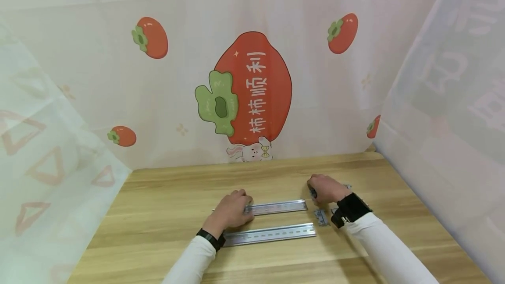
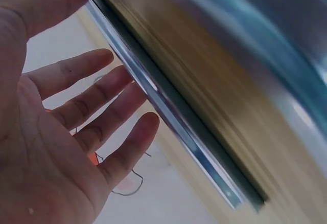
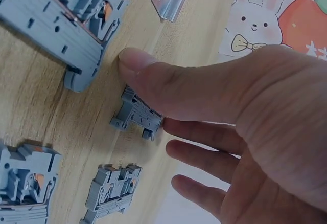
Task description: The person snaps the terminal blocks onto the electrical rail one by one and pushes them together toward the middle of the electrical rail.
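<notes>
My left hand (image 1: 233, 209) lies over the left part of the far slotted metal DIN rail (image 1: 280, 207). In the left wrist view its fingers (image 2: 97, 106) stretch loosely spread, tips right at the edge of a rail (image 2: 168, 106), with the thumb near the same edge higher up. At the right, my right hand (image 1: 325, 188) reaches down over a grey DIN-rail terminal block (image 3: 137, 114). Its straight thumb (image 3: 168, 83) partly covers that block in the right wrist view, other fingertips are close beside it, and the index finger is hidden.
A second slotted rail (image 1: 272, 234) lies nearer me, roughly parallel. More grey terminal blocks (image 1: 321, 217) lie by the rails' right ends, including a large-looking block (image 3: 61, 29) close to the right wrist camera. Printed cloth (image 1: 177, 78) walls the wooden table (image 1: 165, 187).
</notes>
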The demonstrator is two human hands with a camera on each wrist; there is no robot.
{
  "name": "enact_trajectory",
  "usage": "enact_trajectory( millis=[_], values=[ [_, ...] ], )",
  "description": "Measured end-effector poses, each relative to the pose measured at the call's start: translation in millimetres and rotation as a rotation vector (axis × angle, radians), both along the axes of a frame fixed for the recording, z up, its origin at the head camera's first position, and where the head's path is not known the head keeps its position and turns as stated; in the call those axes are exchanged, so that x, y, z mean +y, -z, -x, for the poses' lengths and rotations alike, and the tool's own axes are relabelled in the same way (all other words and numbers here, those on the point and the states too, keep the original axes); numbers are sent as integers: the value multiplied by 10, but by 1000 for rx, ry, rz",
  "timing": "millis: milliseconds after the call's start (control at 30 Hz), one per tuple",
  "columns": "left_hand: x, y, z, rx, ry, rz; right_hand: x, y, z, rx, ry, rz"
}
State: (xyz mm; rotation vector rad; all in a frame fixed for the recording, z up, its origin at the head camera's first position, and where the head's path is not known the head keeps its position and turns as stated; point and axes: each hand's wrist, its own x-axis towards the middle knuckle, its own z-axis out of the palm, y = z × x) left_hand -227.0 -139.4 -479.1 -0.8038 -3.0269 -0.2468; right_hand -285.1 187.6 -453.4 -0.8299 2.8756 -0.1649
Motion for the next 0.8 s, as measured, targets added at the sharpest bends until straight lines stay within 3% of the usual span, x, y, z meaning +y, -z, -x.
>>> enact_trajectory(
  millis=[300,800],
  values=[
    [119,-29,40,-43,9,-7,19,61,41,5,-5,-10],
    [174,-36,38,-96,-35,-33,33,62,68,1,-11,26]
  ],
)
